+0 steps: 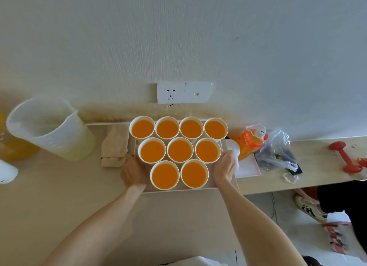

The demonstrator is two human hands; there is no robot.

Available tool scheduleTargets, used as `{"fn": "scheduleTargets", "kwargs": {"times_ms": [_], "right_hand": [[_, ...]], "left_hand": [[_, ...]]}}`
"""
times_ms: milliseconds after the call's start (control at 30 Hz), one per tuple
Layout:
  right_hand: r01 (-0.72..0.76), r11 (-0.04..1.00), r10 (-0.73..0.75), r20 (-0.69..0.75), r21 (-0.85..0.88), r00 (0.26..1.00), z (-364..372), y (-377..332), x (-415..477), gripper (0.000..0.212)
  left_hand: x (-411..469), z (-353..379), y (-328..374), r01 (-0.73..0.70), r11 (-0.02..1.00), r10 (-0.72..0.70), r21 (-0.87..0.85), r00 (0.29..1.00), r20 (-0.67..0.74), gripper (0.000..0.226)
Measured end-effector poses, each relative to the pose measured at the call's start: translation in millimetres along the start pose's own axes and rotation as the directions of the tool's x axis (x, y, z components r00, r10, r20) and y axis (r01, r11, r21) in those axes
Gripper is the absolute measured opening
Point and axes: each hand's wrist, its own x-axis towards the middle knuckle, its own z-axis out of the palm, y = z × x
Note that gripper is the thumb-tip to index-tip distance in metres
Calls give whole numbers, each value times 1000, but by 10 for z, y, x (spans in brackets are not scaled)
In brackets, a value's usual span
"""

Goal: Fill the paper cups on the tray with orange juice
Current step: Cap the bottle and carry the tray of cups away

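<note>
Several white paper cups [180, 149] stand close together on a white tray [178, 190] in the middle of the table, each holding orange juice near its rim. My left hand [133, 171] grips the tray's left edge, fingers curled under it. My right hand [225, 167] grips the tray's right edge beside the cups. An orange juice bottle [250, 144] stands to the right of the tray. A large translucent pitcher [49, 128] sits at the left and looks empty.
A folded beige cloth [114, 145] lies left of the tray. A second white tray [248, 167], a plastic bag [277, 152] and a red dumbbell [346, 156] lie to the right. The wall with a socket [170, 93] is just behind. Someone's shoe [306, 207] is on the floor at right.
</note>
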Motion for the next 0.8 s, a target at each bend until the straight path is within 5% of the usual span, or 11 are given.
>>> {"fn": "scheduleTargets", "kwargs": {"times_ms": [800], "right_hand": [[-11, 1000, 12, 102, -16, 995, 258, -122, 523, 9]], "left_hand": [[274, 260, 299, 56, 998, -54, 35, 998, -43, 35]]}}
